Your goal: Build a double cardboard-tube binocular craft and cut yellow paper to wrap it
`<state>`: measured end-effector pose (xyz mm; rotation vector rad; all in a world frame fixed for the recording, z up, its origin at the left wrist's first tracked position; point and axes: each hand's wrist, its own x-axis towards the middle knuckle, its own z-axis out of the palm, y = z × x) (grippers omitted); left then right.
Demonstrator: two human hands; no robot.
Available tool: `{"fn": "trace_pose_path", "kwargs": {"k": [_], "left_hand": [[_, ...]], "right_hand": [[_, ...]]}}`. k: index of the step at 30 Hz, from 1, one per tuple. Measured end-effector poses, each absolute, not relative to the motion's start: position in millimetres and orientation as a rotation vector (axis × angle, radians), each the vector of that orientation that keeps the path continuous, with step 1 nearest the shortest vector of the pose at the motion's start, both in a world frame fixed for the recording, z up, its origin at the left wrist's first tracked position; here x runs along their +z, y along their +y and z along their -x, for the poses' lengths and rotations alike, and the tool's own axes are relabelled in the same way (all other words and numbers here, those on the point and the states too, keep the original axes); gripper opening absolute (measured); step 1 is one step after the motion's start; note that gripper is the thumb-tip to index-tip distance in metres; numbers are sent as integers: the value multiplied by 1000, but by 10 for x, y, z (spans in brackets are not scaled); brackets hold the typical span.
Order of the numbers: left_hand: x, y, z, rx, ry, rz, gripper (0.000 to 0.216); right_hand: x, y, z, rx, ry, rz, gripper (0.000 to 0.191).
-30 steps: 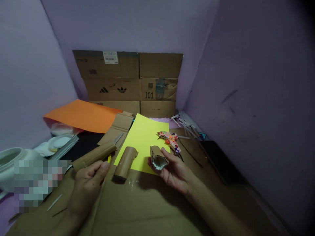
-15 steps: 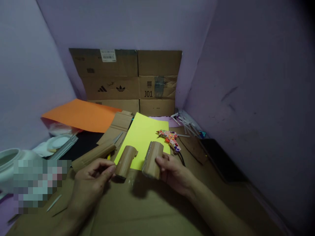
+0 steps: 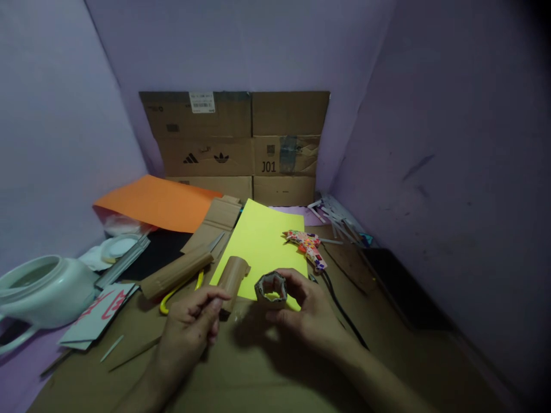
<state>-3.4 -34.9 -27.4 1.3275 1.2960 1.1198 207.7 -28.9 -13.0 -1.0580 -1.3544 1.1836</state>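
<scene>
My right hand [image 3: 306, 312] is closed around a short cardboard roll [image 3: 271, 287], its open hollow end turned toward me, held just above the near edge of a yellow paper sheet [image 3: 262, 244]. My left hand [image 3: 193, 321] is loosely curled, thumb and fingertips pressed together beside the near end of a second cardboard roll [image 3: 232, 276] that lies on the sheet. I cannot make out anything inside the left fingers.
A long cardboard tube [image 3: 176, 274] and yellow-handled scissors [image 3: 178, 289] lie to the left. A patterned glue gun [image 3: 307, 245] with a black cord lies on the right. An orange sheet [image 3: 155, 201], a white jug [image 3: 41, 292] and flattened cartons [image 3: 241, 143] are around.
My right hand has turned its roll from lying sideways to open end facing me. My left hand has moved right, toward the second roll. The view has shifted slightly.
</scene>
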Motion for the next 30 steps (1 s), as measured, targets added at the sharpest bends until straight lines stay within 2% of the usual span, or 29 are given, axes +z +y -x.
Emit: {"fn": "trace_pose_path", "kwargs": {"k": [7, 14, 19, 24, 28, 30], "left_hand": [[-207, -409, -10, 1104, 1409, -1451, 32], [-218, -408, 73, 1136, 1405, -1889, 34], [-136, -436, 26, 1156, 1459, -1791, 41], [-155, -424, -8, 1210, 1201, -1594, 18], [-222, -426, -77, 1115, 1030, -1451, 49], [-245, -443, -133, 1047, 965, -1376, 57]], "right_hand": [[-126, -305, -2084, 1147, -1449, 1076, 46], [-134, -298, -2085, 1149, -1479, 1104, 48], [-150, -309, -2093, 1081, -1540, 1136, 49], [-203, -330, -2132, 811, -1765, 1064, 48], [-264, -342, -2145, 607, -1957, 919, 57], [-278, -353, -2140, 574, -1983, 870, 59]]}}
